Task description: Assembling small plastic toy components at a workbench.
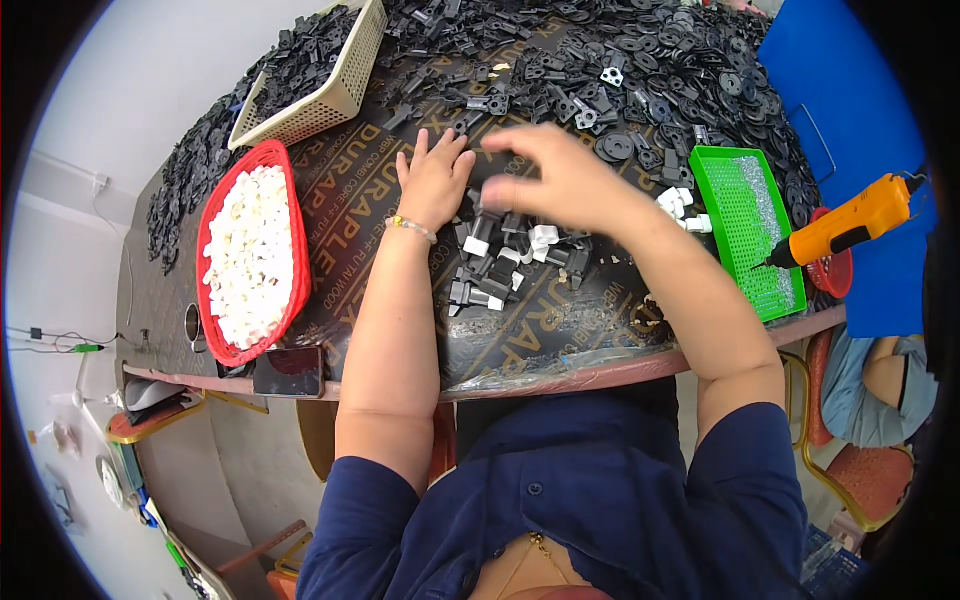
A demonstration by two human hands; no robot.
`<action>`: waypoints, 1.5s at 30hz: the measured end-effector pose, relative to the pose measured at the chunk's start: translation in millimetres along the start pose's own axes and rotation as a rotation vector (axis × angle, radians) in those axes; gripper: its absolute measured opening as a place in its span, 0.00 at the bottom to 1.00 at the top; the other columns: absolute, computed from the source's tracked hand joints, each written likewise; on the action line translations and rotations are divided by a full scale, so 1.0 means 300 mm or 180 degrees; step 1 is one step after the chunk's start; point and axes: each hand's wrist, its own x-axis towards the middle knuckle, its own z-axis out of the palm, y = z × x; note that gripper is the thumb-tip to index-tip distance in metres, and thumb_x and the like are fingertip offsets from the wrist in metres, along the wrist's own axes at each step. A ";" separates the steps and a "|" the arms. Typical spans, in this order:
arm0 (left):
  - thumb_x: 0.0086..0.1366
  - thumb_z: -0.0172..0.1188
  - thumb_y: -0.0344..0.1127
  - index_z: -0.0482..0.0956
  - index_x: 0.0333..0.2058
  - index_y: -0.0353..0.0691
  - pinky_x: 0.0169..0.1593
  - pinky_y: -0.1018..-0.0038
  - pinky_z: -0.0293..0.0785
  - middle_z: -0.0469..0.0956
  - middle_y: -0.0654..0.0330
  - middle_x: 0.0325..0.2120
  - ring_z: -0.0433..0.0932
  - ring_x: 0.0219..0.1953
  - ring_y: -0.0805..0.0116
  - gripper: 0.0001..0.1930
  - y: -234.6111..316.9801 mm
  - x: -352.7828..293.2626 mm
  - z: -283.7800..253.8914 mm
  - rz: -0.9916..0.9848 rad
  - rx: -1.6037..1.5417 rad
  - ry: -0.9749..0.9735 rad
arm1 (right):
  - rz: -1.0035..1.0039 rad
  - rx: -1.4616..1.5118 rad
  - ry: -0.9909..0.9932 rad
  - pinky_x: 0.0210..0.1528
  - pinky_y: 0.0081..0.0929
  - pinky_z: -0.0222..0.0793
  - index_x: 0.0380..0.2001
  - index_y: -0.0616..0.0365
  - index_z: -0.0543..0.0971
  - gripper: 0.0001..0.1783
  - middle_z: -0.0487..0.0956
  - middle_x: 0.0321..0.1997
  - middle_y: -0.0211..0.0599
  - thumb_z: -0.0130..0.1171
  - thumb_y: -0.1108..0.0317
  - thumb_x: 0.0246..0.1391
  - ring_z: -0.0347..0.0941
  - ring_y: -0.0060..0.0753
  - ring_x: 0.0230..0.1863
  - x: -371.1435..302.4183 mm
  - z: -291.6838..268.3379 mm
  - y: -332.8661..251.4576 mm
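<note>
2 hands (pixel 432 188), 2 baskets (pixel 300 270), 1 tray (pixel 737 225), 1 screwdriver (pixel 845 222)

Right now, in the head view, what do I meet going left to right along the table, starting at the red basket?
Red rounded basket heaped with small white pieces, spread left hand, slightly blurred right hand, green rectangular plastic tray.

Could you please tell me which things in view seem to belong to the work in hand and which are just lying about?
Likely part of the work:
- black-and-white plastic pieces near the left hand
- small white pieces in the red oval basket
- loose black plastic parts
- orange-and-black power screwdriver, green rectangular tray

Probably just lying or standing about:
- dark rectangular phone
- gold-framed, red-seated chair
</note>
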 end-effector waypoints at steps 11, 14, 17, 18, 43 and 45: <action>0.66 0.62 0.27 0.75 0.54 0.26 0.47 0.76 0.78 0.81 0.54 0.47 0.81 0.45 0.71 0.20 0.114 -0.036 -0.097 -0.0168 -0.3148 0.0751 | -0.0558 -0.1404 0.0198 0.56 0.40 0.70 0.48 0.52 0.76 0.23 0.83 0.42 0.34 0.65 0.74 0.45 0.74 0.43 0.49 0.214 0.041 0.210; 0.66 0.60 0.24 0.75 0.53 0.28 0.43 0.78 0.78 0.82 0.55 0.44 0.81 0.40 0.72 0.17 0.082 -0.052 -0.128 -0.0544 -0.4010 0.0596 | -0.1156 -0.0350 0.0228 0.46 0.31 0.74 0.53 0.54 0.75 0.26 0.83 0.43 0.37 0.64 0.75 0.48 0.77 0.35 0.40 0.278 0.105 0.107; 0.65 0.59 0.20 0.75 0.50 0.27 0.42 0.78 0.79 0.80 0.53 0.42 0.81 0.39 0.68 0.14 -0.017 -0.047 -0.162 -0.0849 -0.4609 0.1063 | -0.0612 0.0293 0.0401 0.42 0.19 0.73 0.53 0.56 0.78 0.23 0.82 0.41 0.36 0.57 0.78 0.51 0.75 0.23 0.36 0.344 0.097 0.050; 0.65 0.59 0.20 0.74 0.50 0.27 0.42 0.76 0.80 0.79 0.53 0.42 0.81 0.39 0.66 0.15 -0.014 -0.033 -0.151 -0.0856 -0.5065 0.1133 | -0.0588 -0.0195 0.0392 0.46 0.25 0.75 0.52 0.56 0.79 0.22 0.82 0.41 0.36 0.57 0.77 0.51 0.77 0.29 0.40 0.371 0.080 0.107; 0.67 0.61 0.27 0.72 0.57 0.36 0.46 0.72 0.81 0.82 0.55 0.42 0.83 0.43 0.64 0.20 0.348 -0.208 -0.163 -0.0414 -0.5674 -0.1206 | -0.0082 0.1298 0.1004 0.53 0.25 0.74 0.54 0.63 0.79 0.20 0.74 0.57 0.41 0.60 0.78 0.57 0.75 0.28 0.53 -0.169 -0.073 0.013; 0.67 0.60 0.27 0.72 0.57 0.36 0.46 0.71 0.82 0.82 0.55 0.42 0.83 0.43 0.64 0.20 0.355 -0.212 -0.154 -0.0399 -0.5712 -0.1156 | -0.0002 0.1364 0.1054 0.55 0.27 0.73 0.55 0.63 0.79 0.21 0.74 0.58 0.41 0.60 0.77 0.57 0.75 0.30 0.54 -0.178 -0.054 -0.018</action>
